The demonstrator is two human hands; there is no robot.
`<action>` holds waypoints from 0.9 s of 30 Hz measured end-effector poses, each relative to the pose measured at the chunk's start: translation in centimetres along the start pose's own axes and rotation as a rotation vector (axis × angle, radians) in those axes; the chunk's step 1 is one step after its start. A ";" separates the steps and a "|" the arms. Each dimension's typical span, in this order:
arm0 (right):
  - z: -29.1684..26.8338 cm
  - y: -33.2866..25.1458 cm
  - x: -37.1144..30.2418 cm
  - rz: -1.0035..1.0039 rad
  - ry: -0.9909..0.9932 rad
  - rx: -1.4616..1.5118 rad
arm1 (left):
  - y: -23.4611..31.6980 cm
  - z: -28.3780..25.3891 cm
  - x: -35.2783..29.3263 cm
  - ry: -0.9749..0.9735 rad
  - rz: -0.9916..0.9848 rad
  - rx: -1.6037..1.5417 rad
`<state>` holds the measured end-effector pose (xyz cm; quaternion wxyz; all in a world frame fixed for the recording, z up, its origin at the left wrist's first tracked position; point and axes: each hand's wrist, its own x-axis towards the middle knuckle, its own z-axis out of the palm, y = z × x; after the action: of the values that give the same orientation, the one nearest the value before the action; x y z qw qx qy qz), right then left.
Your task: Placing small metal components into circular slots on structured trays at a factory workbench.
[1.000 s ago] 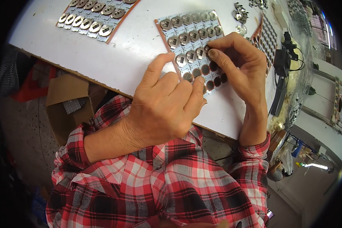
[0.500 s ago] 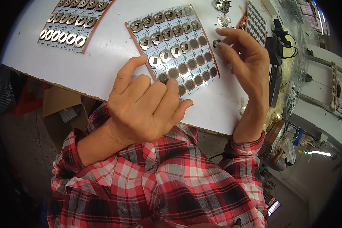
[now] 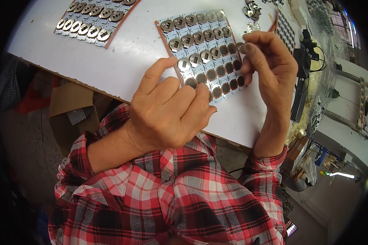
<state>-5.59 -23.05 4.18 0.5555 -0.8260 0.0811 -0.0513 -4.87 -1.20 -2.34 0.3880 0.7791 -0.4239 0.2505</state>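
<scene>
A light-blue circuit board panel [image 3: 189, 55] with brown edge strips lies on the white table. Shiny round metal battery clips [image 3: 205, 55] sit in its upper rows, and dark round pads [image 3: 220, 70] show in the lower ones. My left hand [image 3: 167, 108] lies over its near left corner, fingers bent and apart, one fingertip at the left edge and others on the lower row; nothing is visibly held. Beside the panel's right edge, my right hand [image 3: 271, 63] pinches a small metal clip [image 3: 240, 46] between thumb and forefinger.
Another clip-covered panel [image 3: 95, 20] lies at the far left. Loose metal clips [image 3: 252, 11] are piled beyond my right hand, near a further panel [image 3: 285, 30]. Black power adapters [image 3: 304, 57] line the right side. An open cardboard box [image 3: 71, 104] stands below the table's left edge.
My right hand has moved the metal clip from beyond the panel's right side up to its right edge. My left hand keeps its place on the panel. The whole view has shifted slightly.
</scene>
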 end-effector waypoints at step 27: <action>0.6 0.6 0.1 -0.161 -0.144 -0.272 | 0.4 0.3 1.7 -0.187 -0.022 -0.039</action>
<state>-5.45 -22.77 3.42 0.4371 -0.8988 -0.0192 -0.0250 -4.33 -2.41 -1.12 0.3647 0.7960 -0.4544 0.1638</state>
